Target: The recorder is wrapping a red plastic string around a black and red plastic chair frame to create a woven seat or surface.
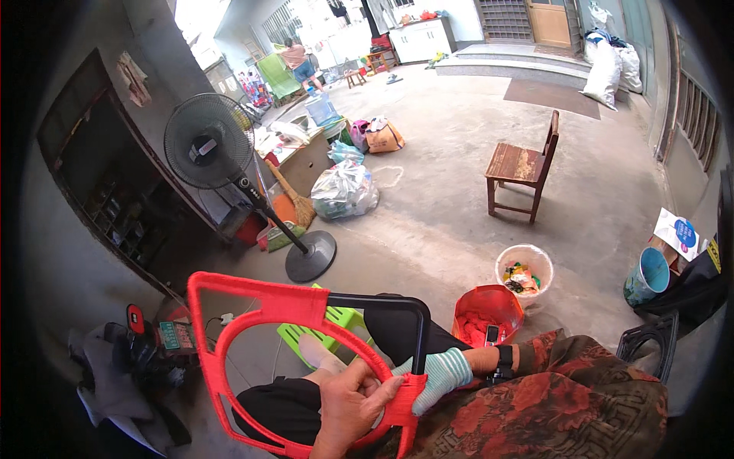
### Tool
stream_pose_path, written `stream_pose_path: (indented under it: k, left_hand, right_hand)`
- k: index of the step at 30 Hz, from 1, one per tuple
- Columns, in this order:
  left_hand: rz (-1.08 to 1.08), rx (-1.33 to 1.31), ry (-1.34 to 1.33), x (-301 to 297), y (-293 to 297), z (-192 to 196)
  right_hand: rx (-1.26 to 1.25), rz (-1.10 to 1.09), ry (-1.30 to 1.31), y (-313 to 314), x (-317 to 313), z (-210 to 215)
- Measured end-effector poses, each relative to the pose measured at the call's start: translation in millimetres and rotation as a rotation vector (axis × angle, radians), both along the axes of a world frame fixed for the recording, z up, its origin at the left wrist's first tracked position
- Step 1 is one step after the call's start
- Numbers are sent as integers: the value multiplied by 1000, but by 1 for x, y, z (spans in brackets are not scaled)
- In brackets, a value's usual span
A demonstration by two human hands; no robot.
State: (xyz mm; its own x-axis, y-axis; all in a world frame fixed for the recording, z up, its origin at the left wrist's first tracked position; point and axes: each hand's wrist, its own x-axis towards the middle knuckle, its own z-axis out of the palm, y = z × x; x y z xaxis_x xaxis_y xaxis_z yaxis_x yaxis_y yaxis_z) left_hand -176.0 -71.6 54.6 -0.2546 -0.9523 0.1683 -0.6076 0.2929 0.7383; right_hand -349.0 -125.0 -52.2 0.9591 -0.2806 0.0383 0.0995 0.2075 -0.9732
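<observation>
Courtyard behind, both hands (390,386) grip red frame (260,310)

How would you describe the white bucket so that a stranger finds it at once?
Start at the wooden chair standing alone on the concrete floor. Nearer the camera stand two buckets side by side. The white bucket is the farther one, holding colourful scraps; its neighbour, the red bucket, is lower.

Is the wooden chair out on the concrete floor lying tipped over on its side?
No, the wooden chair stands upright on its legs.
</observation>
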Motion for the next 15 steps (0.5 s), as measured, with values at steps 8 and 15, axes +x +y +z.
stream_pose_path:
  k: [8,15]
  left_hand:
    - [264,-339,153,55,2,27]
    - [205,-679,-304,147,72,67]
  right_hand:
    - [301,-252,-307,-7,3,13]
    - [280,-706,-649,-77,-79,28]
